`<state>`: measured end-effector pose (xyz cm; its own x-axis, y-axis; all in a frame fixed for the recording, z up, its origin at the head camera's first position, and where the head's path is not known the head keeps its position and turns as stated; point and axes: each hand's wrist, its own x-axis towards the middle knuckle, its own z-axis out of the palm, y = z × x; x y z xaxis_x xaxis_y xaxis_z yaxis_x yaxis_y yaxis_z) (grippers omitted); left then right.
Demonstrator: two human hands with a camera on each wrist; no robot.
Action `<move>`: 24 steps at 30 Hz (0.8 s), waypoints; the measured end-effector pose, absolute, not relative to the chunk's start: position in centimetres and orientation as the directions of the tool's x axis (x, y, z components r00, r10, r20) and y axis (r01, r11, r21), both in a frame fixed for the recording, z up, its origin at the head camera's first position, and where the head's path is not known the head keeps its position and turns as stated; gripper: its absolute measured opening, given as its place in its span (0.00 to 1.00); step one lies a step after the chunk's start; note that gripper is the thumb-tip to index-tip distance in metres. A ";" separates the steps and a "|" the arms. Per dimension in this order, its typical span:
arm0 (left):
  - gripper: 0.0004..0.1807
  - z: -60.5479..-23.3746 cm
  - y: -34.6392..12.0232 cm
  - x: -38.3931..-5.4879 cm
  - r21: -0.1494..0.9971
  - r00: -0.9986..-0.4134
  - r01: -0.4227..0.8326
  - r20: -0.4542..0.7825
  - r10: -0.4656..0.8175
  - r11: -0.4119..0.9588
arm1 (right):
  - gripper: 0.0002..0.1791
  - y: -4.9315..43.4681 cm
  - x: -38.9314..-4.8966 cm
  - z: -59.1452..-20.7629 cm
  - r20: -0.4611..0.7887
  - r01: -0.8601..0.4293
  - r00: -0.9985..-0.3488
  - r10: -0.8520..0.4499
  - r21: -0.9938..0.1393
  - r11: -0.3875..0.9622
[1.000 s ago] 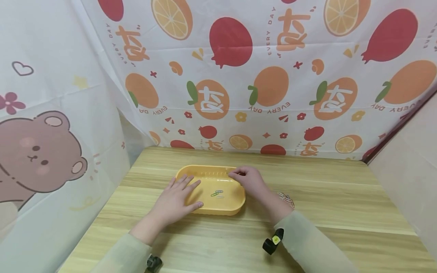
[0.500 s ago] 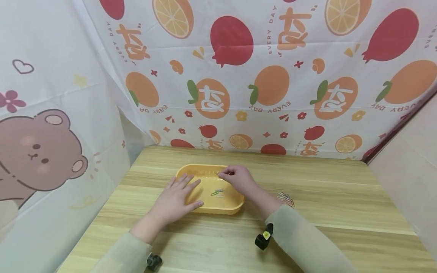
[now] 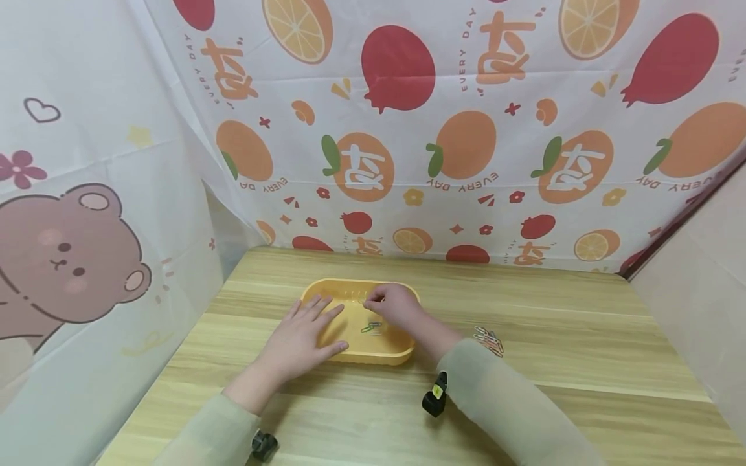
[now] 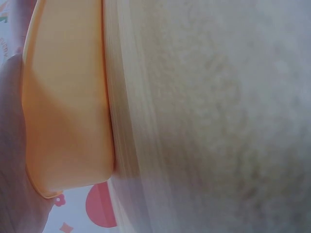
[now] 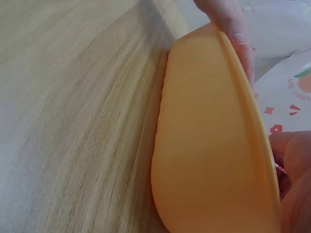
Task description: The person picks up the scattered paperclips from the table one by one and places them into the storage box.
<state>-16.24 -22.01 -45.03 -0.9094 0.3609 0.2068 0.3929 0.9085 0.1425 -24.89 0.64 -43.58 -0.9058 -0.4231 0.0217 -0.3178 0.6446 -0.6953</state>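
A yellow-orange tray (image 3: 368, 358) stands on the table in the head view. My left hand (image 3: 297, 336) lies spread over its left end, fingers straight, touching the rim. Above the tray's inside, near the back wall, my right hand (image 3: 397, 307) pinches a small pale paper clip (image 3: 361, 301) between thumb and fingertips. In the right wrist view, a sliver of that clip (image 5: 280, 168) shows by the curled fingers. Several paper clips (image 3: 370, 328), one green, lie on the tray floor. The left wrist view shows mostly the tray's outer wall (image 4: 70, 107).
Right of the tray, a small pile of paper clips (image 3: 489, 341) lies on the wooden table (image 3: 583, 336). A fruit-print cloth (image 3: 408, 149) hangs behind the table, and a bear-print cloth (image 3: 169, 220) hangs on the left.
My right hand has moved left from the tray's right rim to above its inside, still pinching the clip. My left hand has stayed put on the tray.
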 end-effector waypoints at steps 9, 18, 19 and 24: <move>0.41 -45.1 -22.1 -16.3 0.144 -0.912 0.389 0.200 0.358 0.910 | 0.08 -0.1 -25.1 -44.1 0.006 -0.394 -0.896 -0.445 -0.472 0.788; 0.42 -45.0 -22.1 -16.3 0.144 -0.910 0.392 0.207 0.359 0.909 | 0.11 -0.6 -24.9 -44.6 -0.010 -0.435 -0.889 -0.458 -0.295 0.851; 0.42 -45.1 -22.0 -16.3 0.145 -0.909 0.393 0.207 0.361 0.908 | 0.11 -0.6 -24.9 -44.7 -0.018 -0.436 -0.888 -0.459 -0.281 0.855; 0.42 -45.1 -22.0 -16.3 0.141 -0.910 0.392 0.205 0.361 0.909 | 0.11 -0.6 -24.8 -44.7 -0.041 -0.438 -0.887 -0.460 -0.243 0.866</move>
